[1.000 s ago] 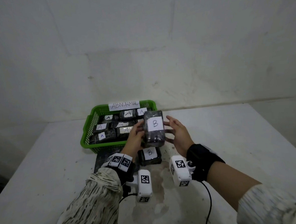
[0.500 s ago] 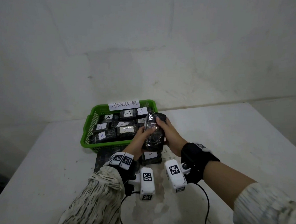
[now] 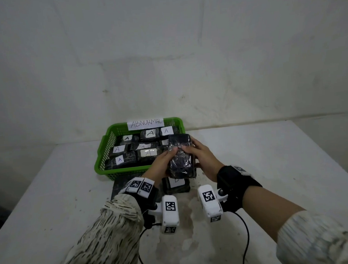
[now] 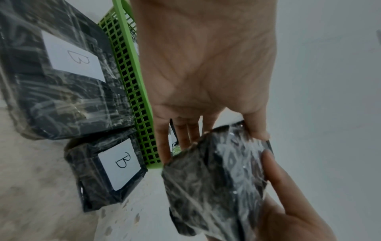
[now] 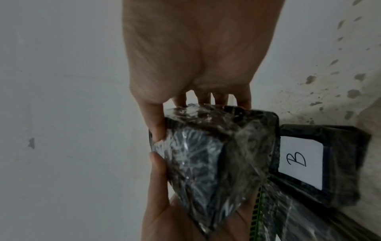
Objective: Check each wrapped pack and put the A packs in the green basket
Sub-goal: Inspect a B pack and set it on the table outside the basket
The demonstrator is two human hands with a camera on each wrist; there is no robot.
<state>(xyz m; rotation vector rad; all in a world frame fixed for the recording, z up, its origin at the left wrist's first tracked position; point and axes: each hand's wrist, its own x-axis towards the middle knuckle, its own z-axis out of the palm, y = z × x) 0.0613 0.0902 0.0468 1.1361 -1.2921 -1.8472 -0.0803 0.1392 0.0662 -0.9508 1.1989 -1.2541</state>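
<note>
A black pack in clear film (image 3: 180,158) hangs just above the table, plain side up, its label hidden. My left hand (image 3: 162,163) grips its left edge and my right hand (image 3: 201,156) its right edge, thumbs on top. The left wrist view shows the pack (image 4: 216,179) under my left hand (image 4: 206,124). In the right wrist view my right hand (image 5: 195,101) clasps the pack (image 5: 216,154). The green basket (image 3: 101,156) stands just behind on the left, tagged ABNORMAL, with several A packs (image 3: 148,133) in it.
A B pack (image 3: 176,182) lies on the table right under the held one. A larger B pack (image 4: 62,68) lies next to a smaller B pack (image 4: 115,164), against the basket's front wall (image 4: 132,81). The stained white table (image 3: 273,166) reaches a wall behind.
The held pack has been turned over between both hands: its B label faced me a second ago, now the plain side does. The hands closed in on it.
</note>
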